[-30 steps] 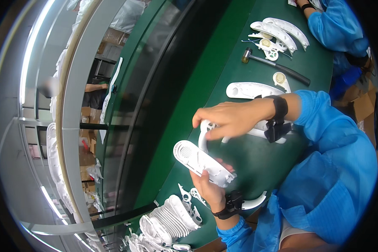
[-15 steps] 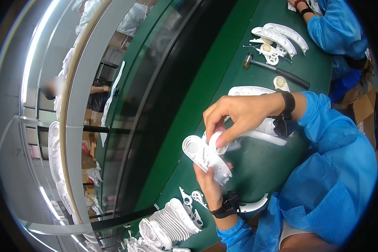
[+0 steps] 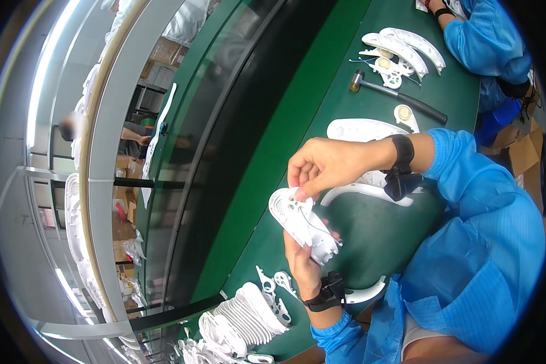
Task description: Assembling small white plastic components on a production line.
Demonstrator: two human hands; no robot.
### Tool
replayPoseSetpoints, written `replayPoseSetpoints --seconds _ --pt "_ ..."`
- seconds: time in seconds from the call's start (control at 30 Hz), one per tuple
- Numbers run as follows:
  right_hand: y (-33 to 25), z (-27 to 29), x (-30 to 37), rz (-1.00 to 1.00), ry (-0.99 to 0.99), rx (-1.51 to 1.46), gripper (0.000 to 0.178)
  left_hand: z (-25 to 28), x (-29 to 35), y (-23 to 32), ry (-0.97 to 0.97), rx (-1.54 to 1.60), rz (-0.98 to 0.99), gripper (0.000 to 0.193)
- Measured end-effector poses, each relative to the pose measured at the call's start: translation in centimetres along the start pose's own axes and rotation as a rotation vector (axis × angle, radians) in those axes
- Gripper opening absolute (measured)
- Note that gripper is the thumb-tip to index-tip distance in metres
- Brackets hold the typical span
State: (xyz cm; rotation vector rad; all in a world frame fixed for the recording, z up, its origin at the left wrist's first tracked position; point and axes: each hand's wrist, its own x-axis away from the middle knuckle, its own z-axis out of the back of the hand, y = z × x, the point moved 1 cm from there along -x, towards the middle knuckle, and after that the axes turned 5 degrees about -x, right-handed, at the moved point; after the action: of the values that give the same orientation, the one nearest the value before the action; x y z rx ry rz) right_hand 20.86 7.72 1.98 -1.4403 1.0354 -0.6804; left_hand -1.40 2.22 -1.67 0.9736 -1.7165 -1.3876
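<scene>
My left hand [image 3: 302, 271] grips a long, curved white plastic shell [image 3: 293, 226] from below, tilted above the green bench. At one end the shell has a round, perforated patch. My right hand [image 3: 330, 162] has its thumb and fingers closed on a round white piece with spoke-like openings [image 3: 298, 205], which lies against the shell's inner face. A thin dark wire [image 3: 317, 228] runs from this piece along the shell. Beyond my right wrist is another white shell [image 3: 361, 129], partly covered by my forearm. A curved white strip [image 3: 358, 190] lies below that forearm.
A hammer [image 3: 400, 97] and a small white part with a round disc [image 3: 406, 117] lie on the green bench. Behind them are curved shells [image 3: 400, 51]. A stack of white shells [image 3: 249, 318] stands at lower left. A dark conveyor belt [image 3: 224, 176] runs alongside; a co-worker's blue sleeve [image 3: 488, 42] shows upper right.
The round white piece has turned flat and moved left and down onto the shell, showing its spoked face and wire. My right hand followed it; the shell shifted slightly right.
</scene>
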Motion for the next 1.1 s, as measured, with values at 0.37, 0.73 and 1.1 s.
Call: replayPoseSetpoints --seconds 0.37,0.73,1.1 --pt "0.9 -0.8 -0.2 0.045 0.051 0.109 0.028 -0.9 0.0 0.2 0.114 -0.216 0.000 0.049" --pt "1.4 -0.6 0.0 0.147 0.102 0.491 0.045 -1.6 0.2 0.5 0.151 -0.296 0.043 0.041" --pt "2.9 -0.8 0.2 -0.036 -0.158 0.160 0.037 -1.9 0.3 0.7 0.124 -0.351 0.068 0.041"
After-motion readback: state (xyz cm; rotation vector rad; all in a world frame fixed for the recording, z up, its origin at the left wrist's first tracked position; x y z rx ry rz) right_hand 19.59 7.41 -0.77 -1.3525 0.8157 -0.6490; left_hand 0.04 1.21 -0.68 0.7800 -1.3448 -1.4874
